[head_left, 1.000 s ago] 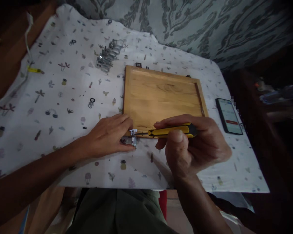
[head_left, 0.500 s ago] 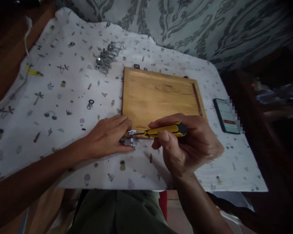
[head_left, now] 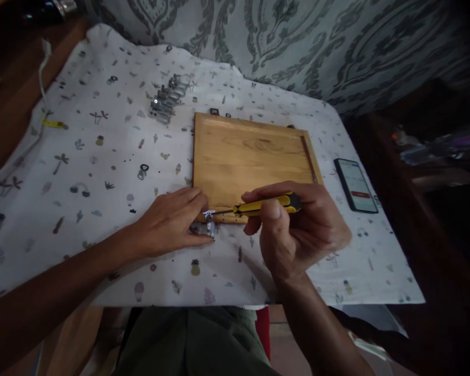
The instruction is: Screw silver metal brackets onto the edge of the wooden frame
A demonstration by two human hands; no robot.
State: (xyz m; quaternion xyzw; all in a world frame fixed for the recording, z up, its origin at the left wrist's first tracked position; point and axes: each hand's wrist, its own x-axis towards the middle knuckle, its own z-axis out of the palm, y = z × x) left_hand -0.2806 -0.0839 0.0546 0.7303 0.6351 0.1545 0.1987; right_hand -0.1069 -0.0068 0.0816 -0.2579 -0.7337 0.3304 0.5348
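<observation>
Head view: left hand (head_left: 174, 218) apparently pinches metal hinge (head_left: 210, 228); right hand (head_left: 307, 230) clasps screwdriver (head_left: 251, 208).

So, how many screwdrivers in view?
1: the yellow-and-black screwdriver, in the right hand, its tip at the metal fitting by the left hand. More could be hidden in the dark edges.

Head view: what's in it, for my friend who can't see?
The right hand holds a yellow-handled screwdriver to a metal fitting the left hand steadies at the corner of a wooden panel. Similar fittings and a phone lie on the patterned tablecloth.
</observation>
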